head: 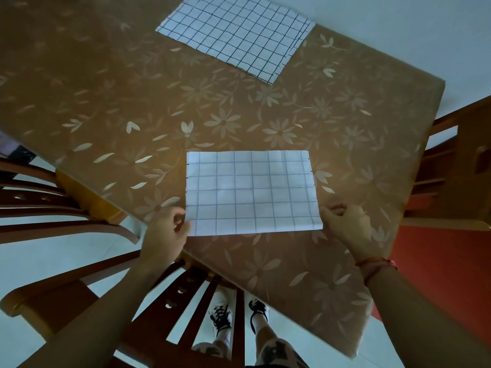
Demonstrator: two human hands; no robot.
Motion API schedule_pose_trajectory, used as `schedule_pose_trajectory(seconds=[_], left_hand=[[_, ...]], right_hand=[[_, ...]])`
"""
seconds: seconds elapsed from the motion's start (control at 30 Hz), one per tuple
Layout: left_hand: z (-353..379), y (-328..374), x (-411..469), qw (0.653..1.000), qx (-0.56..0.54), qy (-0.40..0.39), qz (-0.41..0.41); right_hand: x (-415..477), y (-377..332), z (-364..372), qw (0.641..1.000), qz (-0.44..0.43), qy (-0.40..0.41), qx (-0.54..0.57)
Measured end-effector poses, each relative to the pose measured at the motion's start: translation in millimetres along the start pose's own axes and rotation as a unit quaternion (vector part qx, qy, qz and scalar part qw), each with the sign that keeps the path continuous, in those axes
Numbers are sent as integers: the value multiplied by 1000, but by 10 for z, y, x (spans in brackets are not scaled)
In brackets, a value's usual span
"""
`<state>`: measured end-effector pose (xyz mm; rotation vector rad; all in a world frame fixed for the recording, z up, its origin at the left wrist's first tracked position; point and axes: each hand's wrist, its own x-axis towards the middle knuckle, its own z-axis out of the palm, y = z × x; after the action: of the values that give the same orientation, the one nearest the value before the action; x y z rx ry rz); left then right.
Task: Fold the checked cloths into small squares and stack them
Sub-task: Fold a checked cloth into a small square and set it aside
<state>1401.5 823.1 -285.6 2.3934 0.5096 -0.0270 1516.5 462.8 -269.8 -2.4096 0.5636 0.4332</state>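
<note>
Left hand [166, 229] and right hand [345, 224] are curled in pinches on the lower corners of the checked cloth [251, 192] at frame centre, seemingly so another even fold can be made, while a second checked cloth [236, 35] is kept aside at upper middle.

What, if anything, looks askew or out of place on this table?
The far cloth lies at an angle to the near cloth, and layers at its right edge do not line up. The near cloth lies flat, its near corners held by the left hand and right hand. Nothing looks spilled or torn.
</note>
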Motion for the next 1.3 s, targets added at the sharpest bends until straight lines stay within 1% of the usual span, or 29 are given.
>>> schedule_pose_trajectory(seconds=[0.03, 0.1, 0.17, 0.2, 0.27, 0.33, 0.47, 0.67, 0.83, 0.9, 1.07, 1.2, 1.3], left_hand=[[46, 30, -54, 998, 25, -18, 55], [189, 132, -210, 983, 72, -69, 154], [389, 252, -358, 960, 126, -97, 232], [491, 311, -412, 949, 150, -103, 256], [662, 394, -473, 937, 187, -114, 273], [767, 411, -486, 931, 212, -117, 273], [868, 386, -496, 927, 209, -149, 273], [873, 285, -483, 922, 232, -173, 257], [808, 125, -529, 927, 258, -164, 219], [725, -3, -563, 927, 269, -159, 206], [519, -290, -635, 933, 287, -141, 164], [428, -385, -650, 942, 275, -132, 142], [424, -391, -637, 944, 272, -135, 129]], right_hand=[[-37, -21, 31, 999, -28, 8, -32], [-163, -75, 165, 989, -124, 16, -83], [-353, -107, 387, 964, -239, 8, -114], [-471, -121, 510, 945, -293, -8, -144], [-671, -127, 752, 895, -386, -38, -220], [-819, -135, 920, 854, -450, -59, -255], [-988, -166, 1025, 816, -493, -98, -286], [-1072, -198, 1028, 813, -482, -139, -295], [-978, -42, 1066, 817, -450, -146, -330], [-914, 45, 1063, 819, -439, -129, -346], [-798, 275, 884, 836, -384, -80, -384], [-698, 465, 696, 864, -316, -70, -385], [-663, 516, 622, 875, -294, -68, -378]])
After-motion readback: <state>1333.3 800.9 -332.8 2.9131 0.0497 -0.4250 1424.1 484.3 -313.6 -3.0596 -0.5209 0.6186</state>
